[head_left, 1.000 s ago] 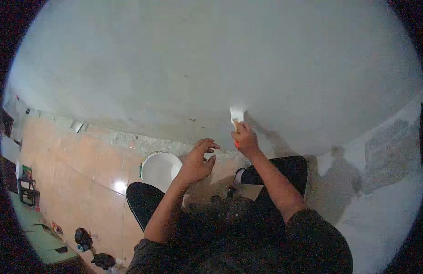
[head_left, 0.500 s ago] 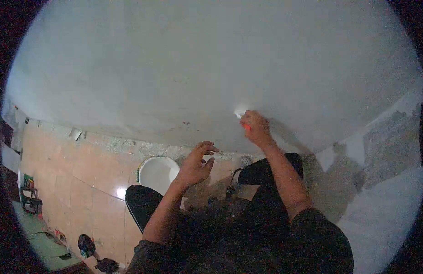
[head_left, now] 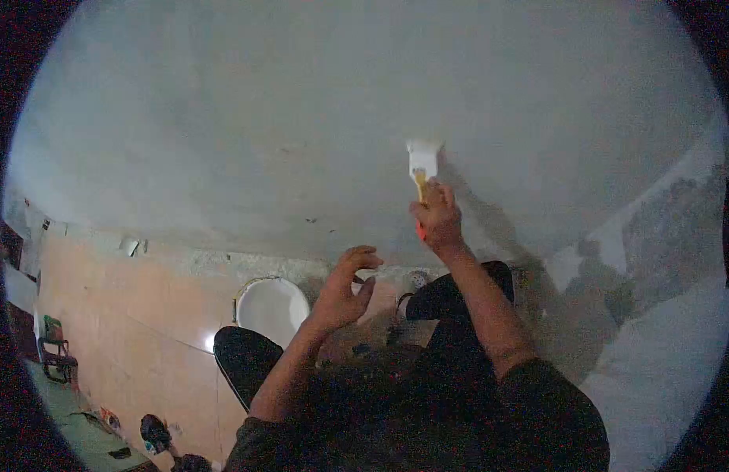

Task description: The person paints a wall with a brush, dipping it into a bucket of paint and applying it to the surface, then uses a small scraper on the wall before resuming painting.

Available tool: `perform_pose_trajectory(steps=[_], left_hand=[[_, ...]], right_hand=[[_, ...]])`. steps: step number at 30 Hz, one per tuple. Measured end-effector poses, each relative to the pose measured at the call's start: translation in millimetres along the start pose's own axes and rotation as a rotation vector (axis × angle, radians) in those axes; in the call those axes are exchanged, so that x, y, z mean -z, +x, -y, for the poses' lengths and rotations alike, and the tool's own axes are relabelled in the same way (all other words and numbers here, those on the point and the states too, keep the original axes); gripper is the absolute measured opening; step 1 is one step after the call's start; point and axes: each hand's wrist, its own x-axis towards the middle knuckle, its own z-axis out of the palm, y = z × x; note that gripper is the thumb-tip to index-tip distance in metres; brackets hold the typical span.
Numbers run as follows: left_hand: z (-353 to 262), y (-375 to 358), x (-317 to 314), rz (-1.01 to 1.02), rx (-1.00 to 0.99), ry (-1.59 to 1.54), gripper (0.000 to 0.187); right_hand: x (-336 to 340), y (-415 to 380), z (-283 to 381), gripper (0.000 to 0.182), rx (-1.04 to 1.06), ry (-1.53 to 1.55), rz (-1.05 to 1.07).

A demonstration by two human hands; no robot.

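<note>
My right hand point(head_left: 441, 220) is wrapped round the yellow and red handle of a putty knife point(head_left: 423, 160). The wide, bright white head of the knife points up and its far edge is against the grey-white wall point(head_left: 317, 86). Lower and to the left, my left hand point(head_left: 346, 291) hangs in the air with fingers apart and slightly curled, holding nothing. Beside its wrist, on the floor, stands a round white bucket point(head_left: 273, 305), partly covered by my forearm and knee.
Tan floor point(head_left: 144, 299) runs along the wall's foot, with crumbled debris at the joint. A dark chair point(head_left: 57, 354) stands at far left, near dark items point(head_left: 154, 429) on the floor. To the right is a patchy grey and white wall point(head_left: 663, 244). My bent knees flank my arms.
The putty knife has moved up the wall, and more of its head and handle now shows. My left hand has stayed nearly in place. The view has shifted slightly.
</note>
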Motion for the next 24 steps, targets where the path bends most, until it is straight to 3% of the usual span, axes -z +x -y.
perform_pose_trajectory(steps=[5, 10, 14, 17, 20, 24], left_hand=[[-12.6, 4.7, -12.3, 0.001, -0.037, -0.090, 0.033], [-8.1, 0.1, -21.5, 0.067, -0.013, -0.097, 0.032], [1.1, -11.7, -25.3, 0.087, -0.061, -0.095, 0.035], [-1.3, -16.5, -20.4, 0.157, 0.001, -0.083, 0.035], [5.9, -21.1, -19.6, 0.128, -0.017, -0.079, 0.034], [5.0, -22.7, -14.0, 0.069, -0.126, -0.005, 0.034]], right_hand=[[-3.2, -26.6, 16.6, 0.014, -0.041, 0.080, 0.185], [47.1, 21.7, 11.4, 0.009, -0.044, 0.298, 0.294], [76.6, 96.7, -27.5, 0.012, -0.205, 0.320, 0.097], [122.8, 143.4, -27.9, 0.015, -0.111, 0.467, -0.082], [145.1, 158.6, -4.3, 0.016, 0.092, 0.238, -0.262], [95.8, 128.2, 18.4, 0.010, 0.130, 0.054, -0.240]])
